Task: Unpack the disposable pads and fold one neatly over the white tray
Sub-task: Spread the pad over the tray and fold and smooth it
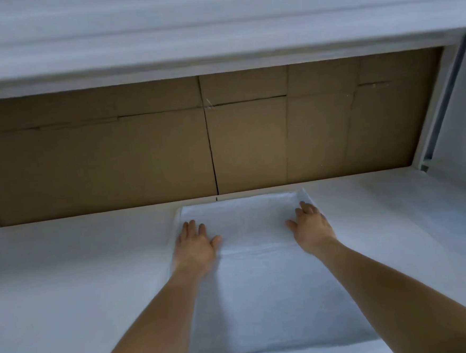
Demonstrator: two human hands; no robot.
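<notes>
Pad (264, 284): white, soft, quilted sheet spread flat at the counter's (68, 284) middle, reaching from near edge to far edge; a crease crosses it below the hands.
Left hand (195, 245): palm down, fingers straight, pressing the pad's left side.
Right hand (311, 226): palm down on the pad's far right corner, fingers relaxed, gripping nothing.
Tray: cannot tell, hidden if under the pad.
Cardboard (223, 138): brown creased panels behind the counter's far edge.

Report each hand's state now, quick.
Left hand: open, fingers straight, palm pressing flat on the disposable pad.
Right hand: open, resting on the pad near its far right corner, gripping nothing visible.
</notes>
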